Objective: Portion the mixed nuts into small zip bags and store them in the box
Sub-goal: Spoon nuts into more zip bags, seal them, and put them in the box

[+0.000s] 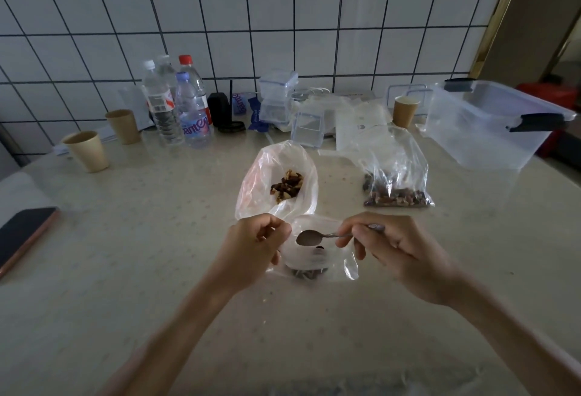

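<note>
Two hands over small zip bag (pixel 317 257), left hand (pixel 251 248) pinching rim, right hand (pixel 393 248) holding spoon (pixel 309 237)

Left hand (pixel 251 249) pinches the rim of a small zip bag (pixel 317 257), holding its mouth open; a few nuts lie in its bottom. Right hand (pixel 393 254) grips a metal spoon (pixel 317 236), bowl over the bag's mouth. Just beyond the left hand: open bag of mixed nuts (pixel 279 182). Beyond the right hand: filled zip bag (pixel 396 178); farther right, clear storage box (pixel 490 125).
</note>
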